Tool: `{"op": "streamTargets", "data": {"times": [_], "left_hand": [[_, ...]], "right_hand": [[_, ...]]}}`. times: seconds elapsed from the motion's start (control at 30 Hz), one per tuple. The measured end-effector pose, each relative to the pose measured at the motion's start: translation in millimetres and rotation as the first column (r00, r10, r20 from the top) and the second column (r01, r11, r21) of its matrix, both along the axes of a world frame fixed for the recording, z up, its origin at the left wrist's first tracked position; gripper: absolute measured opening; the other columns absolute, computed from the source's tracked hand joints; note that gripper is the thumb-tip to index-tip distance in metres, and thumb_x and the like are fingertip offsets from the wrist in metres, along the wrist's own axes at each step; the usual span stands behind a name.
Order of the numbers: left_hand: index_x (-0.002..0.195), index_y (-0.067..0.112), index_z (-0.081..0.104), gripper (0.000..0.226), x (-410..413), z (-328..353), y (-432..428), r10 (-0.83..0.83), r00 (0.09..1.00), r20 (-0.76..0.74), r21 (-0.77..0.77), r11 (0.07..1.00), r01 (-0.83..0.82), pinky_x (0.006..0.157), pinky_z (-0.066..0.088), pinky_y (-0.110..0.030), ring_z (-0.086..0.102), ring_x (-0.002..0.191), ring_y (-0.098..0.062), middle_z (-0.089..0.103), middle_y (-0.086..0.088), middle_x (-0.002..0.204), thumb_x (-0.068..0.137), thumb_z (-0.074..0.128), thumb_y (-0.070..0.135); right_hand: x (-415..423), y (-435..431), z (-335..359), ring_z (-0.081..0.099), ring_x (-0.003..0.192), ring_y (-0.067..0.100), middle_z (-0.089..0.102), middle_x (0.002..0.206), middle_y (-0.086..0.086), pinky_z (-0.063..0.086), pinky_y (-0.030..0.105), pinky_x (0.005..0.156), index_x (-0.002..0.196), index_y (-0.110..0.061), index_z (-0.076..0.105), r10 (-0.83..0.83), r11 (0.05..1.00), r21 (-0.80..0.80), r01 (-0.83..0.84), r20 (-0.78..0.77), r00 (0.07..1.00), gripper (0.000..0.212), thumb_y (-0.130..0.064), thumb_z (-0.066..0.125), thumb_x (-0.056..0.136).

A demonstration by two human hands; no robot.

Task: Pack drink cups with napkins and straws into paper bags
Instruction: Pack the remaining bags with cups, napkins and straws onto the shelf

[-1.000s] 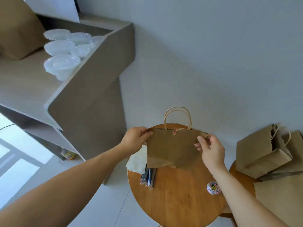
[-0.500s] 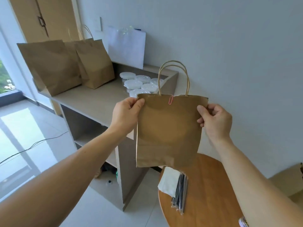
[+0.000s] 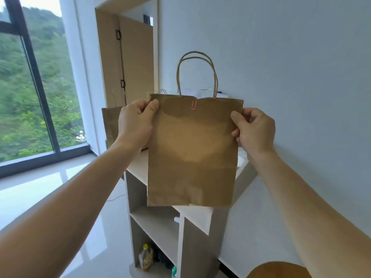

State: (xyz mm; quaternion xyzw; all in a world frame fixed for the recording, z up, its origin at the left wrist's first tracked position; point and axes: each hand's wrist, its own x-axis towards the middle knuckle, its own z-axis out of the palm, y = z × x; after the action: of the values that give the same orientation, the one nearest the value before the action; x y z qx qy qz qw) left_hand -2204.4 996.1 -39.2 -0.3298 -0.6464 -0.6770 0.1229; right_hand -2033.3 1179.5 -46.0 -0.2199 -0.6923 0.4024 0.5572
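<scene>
I hold a brown paper bag (image 3: 192,153) upright in the air in front of me. Its twisted handles stand up and a pink paper clip (image 3: 194,105) pins its top edge shut. My left hand (image 3: 136,123) pinches the bag's upper left corner. My right hand (image 3: 253,131) pinches its upper right edge. The bag hangs over a white shelf unit (image 3: 158,221) and hides most of the shelf top. No cups, napkins or straws show.
Another brown bag (image 3: 110,125) stands on the shelf top behind my left hand. A small bottle (image 3: 146,257) lies at the bottom of the shelf unit. The round wooden table (image 3: 279,270) peeks in at the lower right. A window and glossy floor lie left.
The bag has risen from the round table to chest height over the shelf unit. My view has tilted up, so the table, napkins and straws have dropped out of sight.
</scene>
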Motion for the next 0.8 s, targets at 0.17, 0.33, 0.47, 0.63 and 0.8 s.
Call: {"op": "streamTargets", "data": {"times": [0.17,0.33,0.47,0.63,0.8], "left_hand": [[0.062,0.036,0.070,0.030,-57.3,29.7,10.4,0.118,0.993,-0.012,0.056,0.992,-0.117,0.051,0.045,-0.016,0.054,0.054,0.003,0.061,0.019,0.057,0.091,0.064,0.039],[0.063,0.045,0.072,0.027,-121.0,31.0,18.9,0.200,0.980,0.000,0.050,0.978,-0.200,0.054,0.046,-0.023,0.054,0.054,-0.001,0.062,0.017,0.056,0.089,0.065,0.042],[0.065,0.033,0.071,0.027,-182.9,2.6,21.6,0.268,0.963,0.018,-0.037,0.963,-0.268,0.064,0.053,-0.037,0.059,0.062,-0.011,0.066,0.007,0.064,0.089,0.065,0.042],[0.066,0.032,0.066,0.031,-248.6,-39.2,24.3,0.311,0.948,-0.072,-0.142,0.937,-0.319,0.051,0.039,-0.006,0.055,0.055,0.011,0.060,0.016,0.056,0.097,0.060,0.032],[0.067,0.025,0.066,0.032,-302.7,-66.1,26.2,0.288,0.954,-0.087,-0.233,0.925,-0.301,0.052,0.039,-0.004,0.058,0.054,0.006,0.062,0.008,0.055,0.098,0.059,0.029]], "right_hand": [[-75.7,26.5,29.4,0.059,0.042,0.005,0.065,0.055,-0.007,0.055,0.023,0.052,0.083,-0.026,0.064,0.154,0.988,0.023,-0.154,0.007,0.988,0.012,-0.022,0.065,0.095],[-161.9,55.3,34.8,0.065,0.055,0.017,0.067,0.055,-0.005,0.060,0.040,0.073,0.096,-0.020,0.061,0.319,0.947,-0.074,-0.313,0.091,0.943,0.003,-0.021,0.059,0.098],[-233.4,69.1,19.8,0.070,0.061,0.020,0.070,0.072,0.001,0.061,0.045,0.078,0.088,-0.023,0.057,0.395,0.915,-0.152,-0.374,0.150,0.906,0.015,-0.011,0.059,0.096],[-325.8,84.2,-16.3,0.069,0.058,0.011,0.068,0.095,0.009,0.062,0.037,0.071,0.092,-0.022,0.055,0.395,0.916,-0.176,-0.361,0.233,0.888,0.016,-0.007,0.057,0.098],[-404.5,96.7,-42.5,0.073,0.073,0.022,0.069,0.091,0.010,0.061,0.044,0.079,0.107,-0.013,0.057,0.409,0.909,-0.224,-0.350,0.331,0.850,0.015,-0.002,0.057,0.097]]}}
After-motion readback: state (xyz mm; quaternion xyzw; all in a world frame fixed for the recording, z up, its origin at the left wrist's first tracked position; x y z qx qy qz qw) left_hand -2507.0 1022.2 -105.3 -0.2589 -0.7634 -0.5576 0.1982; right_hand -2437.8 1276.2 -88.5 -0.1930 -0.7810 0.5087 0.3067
